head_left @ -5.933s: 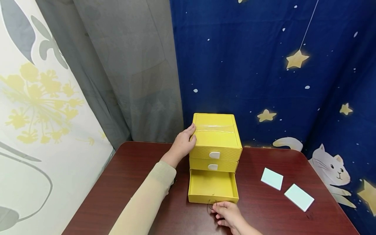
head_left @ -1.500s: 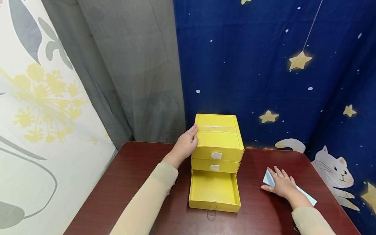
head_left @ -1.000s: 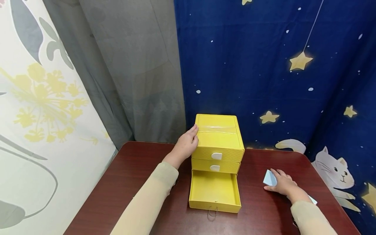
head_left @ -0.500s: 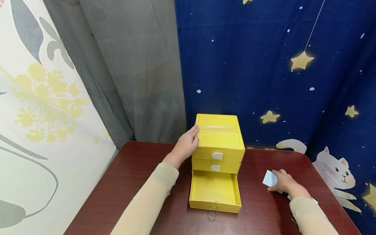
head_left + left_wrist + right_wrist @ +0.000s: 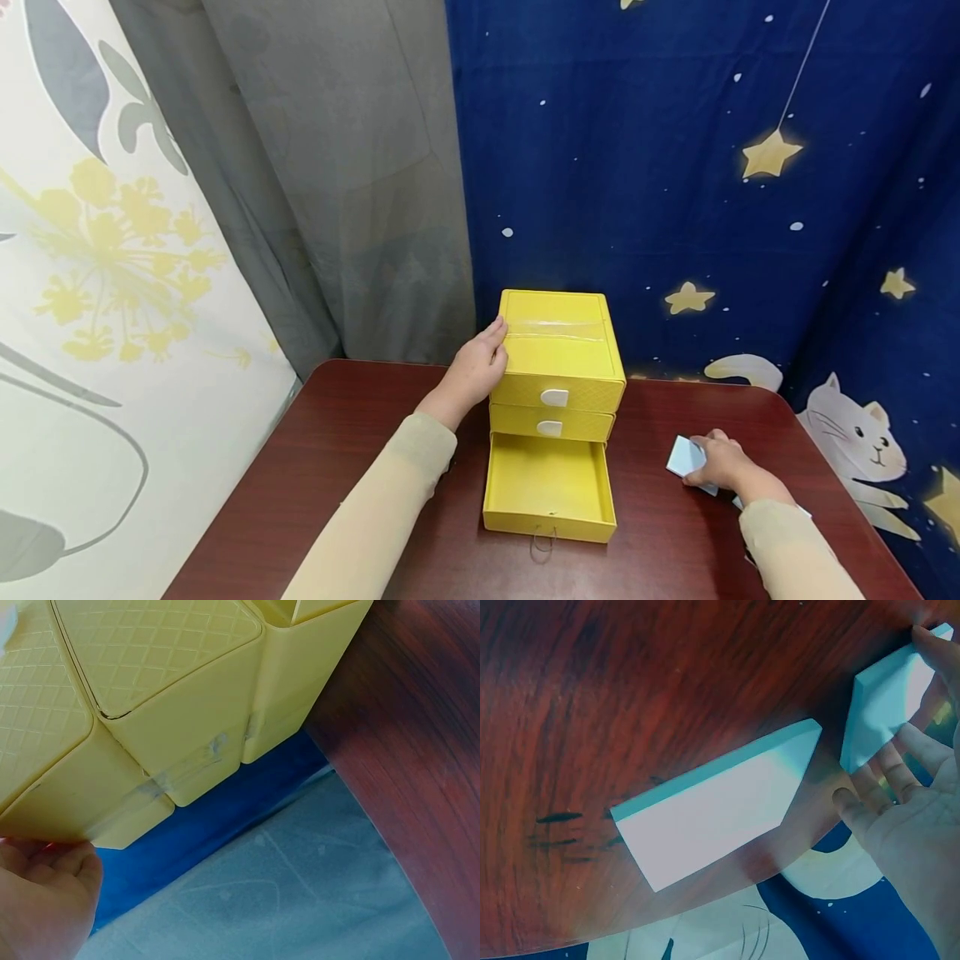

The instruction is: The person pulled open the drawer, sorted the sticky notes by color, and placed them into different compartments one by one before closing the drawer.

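Note:
A yellow three-tier drawer box (image 5: pixel 557 358) stands on the table, its bottom drawer (image 5: pixel 549 483) pulled out and bare inside. Against the box's upper left side rests my left hand (image 5: pixel 468 373), fingertips at the top edge; the left wrist view shows some bent fingers (image 5: pixel 52 862) partly hidden there. To the right, my right hand (image 5: pixel 723 464) grips a pale blue note pad (image 5: pixel 683 457) between thumb and fingers by its long edges, tilted close over the table. A second note pad (image 5: pixel 712 810) lies flat beside that hand, mostly hidden by the forearm in the head view.
A thin loop of cord (image 5: pixel 542 546) hangs from the bottom drawer's front. White tabs (image 5: pixel 555 398) mark the two upper drawers, and clear tape (image 5: pixel 553 330) crosses the top. Curtains (image 5: pixel 360 208) hang behind the dark red table (image 5: pixel 337 433).
The right hand has left the drawer's cord, reached the nearer-left note pad on the right, and closed its fingers round it. The bottom drawer stands slightly further out. The left hand has stayed on the box.

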The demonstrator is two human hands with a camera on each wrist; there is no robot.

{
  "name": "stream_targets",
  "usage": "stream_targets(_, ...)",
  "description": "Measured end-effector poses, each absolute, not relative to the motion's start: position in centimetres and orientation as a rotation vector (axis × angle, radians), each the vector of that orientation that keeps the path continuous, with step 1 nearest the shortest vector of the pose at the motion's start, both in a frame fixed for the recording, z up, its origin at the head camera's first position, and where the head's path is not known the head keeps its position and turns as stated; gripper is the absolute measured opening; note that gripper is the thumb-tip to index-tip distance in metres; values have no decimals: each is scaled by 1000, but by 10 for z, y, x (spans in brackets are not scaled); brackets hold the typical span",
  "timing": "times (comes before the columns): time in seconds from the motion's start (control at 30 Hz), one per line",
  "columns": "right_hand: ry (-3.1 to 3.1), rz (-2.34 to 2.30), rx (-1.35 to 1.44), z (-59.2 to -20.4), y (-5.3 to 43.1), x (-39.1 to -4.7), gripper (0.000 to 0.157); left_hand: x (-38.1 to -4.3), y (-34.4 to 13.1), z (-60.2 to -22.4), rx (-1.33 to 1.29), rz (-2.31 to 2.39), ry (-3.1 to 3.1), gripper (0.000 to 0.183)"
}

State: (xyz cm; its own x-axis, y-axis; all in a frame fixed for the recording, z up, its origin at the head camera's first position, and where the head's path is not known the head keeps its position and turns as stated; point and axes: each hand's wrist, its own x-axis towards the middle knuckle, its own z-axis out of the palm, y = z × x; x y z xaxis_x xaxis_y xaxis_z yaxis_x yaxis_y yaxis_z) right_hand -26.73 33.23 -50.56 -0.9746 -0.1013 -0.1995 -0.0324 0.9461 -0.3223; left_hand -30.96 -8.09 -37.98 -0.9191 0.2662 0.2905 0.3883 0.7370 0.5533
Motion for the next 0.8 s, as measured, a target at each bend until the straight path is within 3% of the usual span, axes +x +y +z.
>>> stream_targets(0.8,3018,-461,-193,-519,329,-263,86,-312,-80,-380,-514,-909,-2757,47)
